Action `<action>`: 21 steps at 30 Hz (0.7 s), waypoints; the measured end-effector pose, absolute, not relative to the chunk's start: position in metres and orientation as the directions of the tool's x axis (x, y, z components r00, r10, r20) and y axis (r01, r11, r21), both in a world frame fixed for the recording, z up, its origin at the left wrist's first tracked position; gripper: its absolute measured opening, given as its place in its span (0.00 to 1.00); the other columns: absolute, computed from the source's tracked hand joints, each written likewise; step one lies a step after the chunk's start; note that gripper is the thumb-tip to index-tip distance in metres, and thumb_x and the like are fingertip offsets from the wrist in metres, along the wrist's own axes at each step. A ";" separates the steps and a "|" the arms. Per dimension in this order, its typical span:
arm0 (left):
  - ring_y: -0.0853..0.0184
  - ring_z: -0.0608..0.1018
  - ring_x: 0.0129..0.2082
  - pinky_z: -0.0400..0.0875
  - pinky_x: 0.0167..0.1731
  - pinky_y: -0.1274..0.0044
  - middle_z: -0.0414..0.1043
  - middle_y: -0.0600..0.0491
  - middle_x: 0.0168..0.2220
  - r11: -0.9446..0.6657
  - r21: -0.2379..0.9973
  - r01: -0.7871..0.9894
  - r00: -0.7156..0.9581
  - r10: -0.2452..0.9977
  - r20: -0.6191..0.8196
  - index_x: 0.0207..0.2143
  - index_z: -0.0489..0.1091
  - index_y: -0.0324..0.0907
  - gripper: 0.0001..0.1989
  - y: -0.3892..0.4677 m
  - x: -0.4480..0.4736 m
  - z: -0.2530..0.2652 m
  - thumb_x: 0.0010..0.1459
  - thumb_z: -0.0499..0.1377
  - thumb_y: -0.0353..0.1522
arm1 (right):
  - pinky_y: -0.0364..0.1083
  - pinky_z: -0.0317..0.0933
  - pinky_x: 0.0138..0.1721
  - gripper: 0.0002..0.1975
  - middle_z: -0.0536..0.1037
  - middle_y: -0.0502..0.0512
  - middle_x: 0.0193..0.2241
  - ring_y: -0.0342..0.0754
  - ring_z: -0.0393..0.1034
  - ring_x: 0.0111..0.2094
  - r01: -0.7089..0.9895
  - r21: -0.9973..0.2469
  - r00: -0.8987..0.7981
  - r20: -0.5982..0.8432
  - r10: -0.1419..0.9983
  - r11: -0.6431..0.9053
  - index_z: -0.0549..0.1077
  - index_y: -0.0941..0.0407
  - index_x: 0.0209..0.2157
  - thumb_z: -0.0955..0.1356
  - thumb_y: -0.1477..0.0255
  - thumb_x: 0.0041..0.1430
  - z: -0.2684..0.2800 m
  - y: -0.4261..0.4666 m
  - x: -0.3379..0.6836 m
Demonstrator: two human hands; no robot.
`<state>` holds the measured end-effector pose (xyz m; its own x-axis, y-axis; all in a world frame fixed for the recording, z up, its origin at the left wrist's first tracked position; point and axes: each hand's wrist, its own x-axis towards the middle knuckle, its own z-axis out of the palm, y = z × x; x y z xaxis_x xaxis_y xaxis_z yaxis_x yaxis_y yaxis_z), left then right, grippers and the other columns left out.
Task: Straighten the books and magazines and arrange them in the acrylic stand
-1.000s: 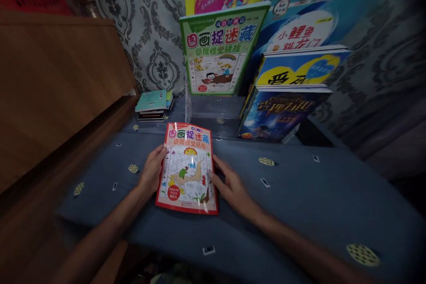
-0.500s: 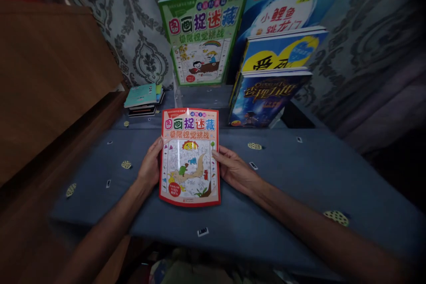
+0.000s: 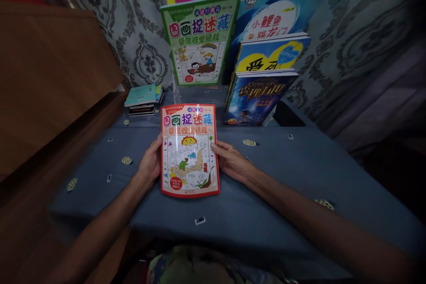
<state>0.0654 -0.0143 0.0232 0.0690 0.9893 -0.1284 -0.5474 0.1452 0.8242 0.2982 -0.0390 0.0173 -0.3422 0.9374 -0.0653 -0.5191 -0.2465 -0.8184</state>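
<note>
A closed picture book (image 3: 189, 173) with a red border and a smiling sun on its cover is held upright, tilted back, between my two hands. My left hand (image 3: 151, 159) grips its left edge. On the right edge, my right hand (image 3: 234, 162) has its thumb over the cover and the other fingers behind. Just beyond stands a similar book with a green border (image 3: 199, 40).
To the right of the green book, a blue novel (image 3: 259, 97), a yellow-and-blue book (image 3: 273, 53) and a teal book (image 3: 273, 9) stand upright. A small stack of books (image 3: 143, 100) lies at the back left. A patterned cloth (image 3: 100, 204) covers the table.
The red-bordered book has risen slightly in view, still between both hands. The view has shifted a little, so the standing books at the right appear further left.
</note>
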 end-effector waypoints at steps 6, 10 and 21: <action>0.51 0.80 0.51 0.76 0.50 0.62 0.83 0.50 0.39 0.152 0.827 -0.542 0.120 0.987 -0.103 0.36 0.76 0.43 0.15 -0.014 0.067 0.023 0.50 0.69 0.42 | 0.51 0.73 0.45 0.18 0.86 0.53 0.36 0.50 0.81 0.35 -0.517 -0.819 -0.343 -0.071 0.937 -0.251 0.80 0.54 0.37 0.80 0.63 0.45 0.016 -0.038 0.299; 0.52 0.81 0.49 0.77 0.49 0.62 0.83 0.50 0.38 0.162 0.819 -0.551 0.122 0.986 -0.113 0.36 0.77 0.42 0.14 -0.013 0.067 0.022 0.51 0.69 0.41 | 0.50 0.74 0.43 0.17 0.86 0.52 0.34 0.49 0.81 0.34 -0.522 -0.811 -0.340 -0.086 0.936 -0.264 0.80 0.54 0.37 0.80 0.64 0.45 0.014 -0.037 0.300; 0.50 0.81 0.50 0.77 0.50 0.61 0.83 0.49 0.40 0.206 0.805 -0.557 0.109 0.978 -0.176 0.37 0.77 0.41 0.14 -0.013 0.068 0.025 0.53 0.68 0.41 | 0.53 0.73 0.47 0.18 0.85 0.54 0.36 0.54 0.80 0.43 -0.534 -0.797 -0.326 -0.112 0.939 -0.281 0.80 0.54 0.38 0.80 0.63 0.45 0.011 -0.035 0.302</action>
<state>0.0685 -0.0135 0.0249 0.1090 0.9784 -0.1757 -0.5568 0.2065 0.8046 0.3015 -0.0348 0.0115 -0.3263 0.9385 -0.1125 -0.5340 -0.2812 -0.7974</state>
